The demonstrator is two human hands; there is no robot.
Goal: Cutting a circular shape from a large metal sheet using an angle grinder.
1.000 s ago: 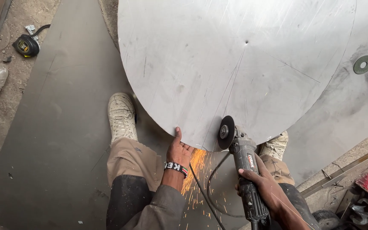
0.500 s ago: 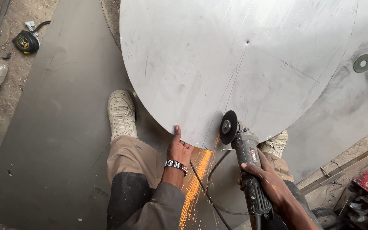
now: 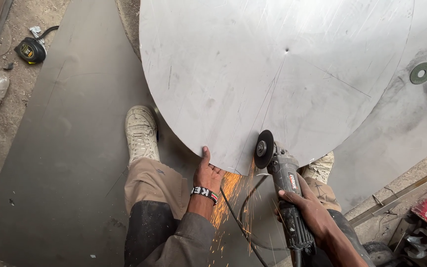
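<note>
My left hand [image 3: 207, 174] grips the round metal sheet's [image 3: 273, 74] near edge; just beside it, my right hand [image 3: 312, 212] clasps the angle grinder [image 3: 285, 190], its disc at that edge.

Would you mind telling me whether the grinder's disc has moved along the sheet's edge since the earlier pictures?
Yes. The grinder disc has crept slightly rightward along the round sheet's edge, away from the left hand holding that edge.
</note>
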